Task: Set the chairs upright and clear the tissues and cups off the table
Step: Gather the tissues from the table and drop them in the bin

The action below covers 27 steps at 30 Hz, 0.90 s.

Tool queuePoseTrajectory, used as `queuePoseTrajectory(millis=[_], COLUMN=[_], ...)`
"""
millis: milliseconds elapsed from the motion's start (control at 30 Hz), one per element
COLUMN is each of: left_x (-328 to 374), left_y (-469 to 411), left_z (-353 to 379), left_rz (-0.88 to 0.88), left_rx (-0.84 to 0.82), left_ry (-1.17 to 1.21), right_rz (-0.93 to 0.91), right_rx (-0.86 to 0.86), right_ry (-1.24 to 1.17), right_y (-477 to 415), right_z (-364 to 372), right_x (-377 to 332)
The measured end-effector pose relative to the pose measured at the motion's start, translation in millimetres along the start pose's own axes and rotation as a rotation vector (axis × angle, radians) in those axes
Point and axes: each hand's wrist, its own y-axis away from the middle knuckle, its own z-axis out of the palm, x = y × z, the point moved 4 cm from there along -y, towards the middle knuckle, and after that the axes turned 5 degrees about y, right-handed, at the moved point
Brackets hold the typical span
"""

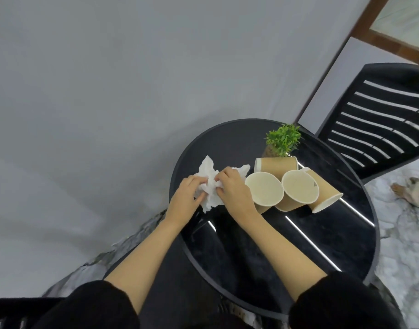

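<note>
White crumpled tissues [209,173] lie at the left side of a round black table [227,136]. My left hand [185,195] and my right hand [234,188] both grip the tissues, bunching them between the fingers. Just right of my right hand are several brown paper cups: one upright cup [264,188] and a second upright cup [299,186] stand with open mouths up. A third cup [278,164] lies on its side behind them, and a fourth cup [324,193] lies tipped at the right. A black slatted chair [379,119] stands upright beyond the table's right side.
A small green potted plant [283,140] stands on the table behind the cups. A grey wall runs along the left. Part of another black chair [11,312] shows at the bottom left. A person's bare foot [403,189] rests on the marble floor at the right.
</note>
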Motion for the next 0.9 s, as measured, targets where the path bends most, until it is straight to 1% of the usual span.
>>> queuePoseTrajectory(millis=[67,200,300,467,500,600,700,767,900], left_x=[-7,-15,-15,-15,-16,-18,-19,-19,-16], left_y=[-6,-12,-18,-32,-34,-37,-38,-39,-36], left_z=[9,23,31,44,47,53,56,59,60], left_rz=[-0.024,-0.044,-0.062,-0.049,-0.056,-0.065,-0.037,-0.01,0.007], left_rx=[-0.057,-0.101,-0.144,-0.188,-0.198,-0.204,-0.182,-0.164,-0.125], left_ry=[0.006,0.063,0.103,0.106,0.102,0.081,0.013,-0.035,-0.075], right_rz=[0.023,0.092,0.159,0.2,0.203,0.205,0.189,0.187,0.18], right_rx=[-0.038,-0.105,-0.134,-0.199,-0.189,-0.151,-0.181,-0.136,-0.126], right_ry=[0.078,0.272,0.306,0.346,0.352,0.283,0.143,0.103,0.064], right_y=[-6,-11,-14,-17,-16,-17,-16,-16,-11], right_z=[7,21,28,38,39,40,42,42,45], right_x=[-6,-10,3,20,23,33,39,43,46])
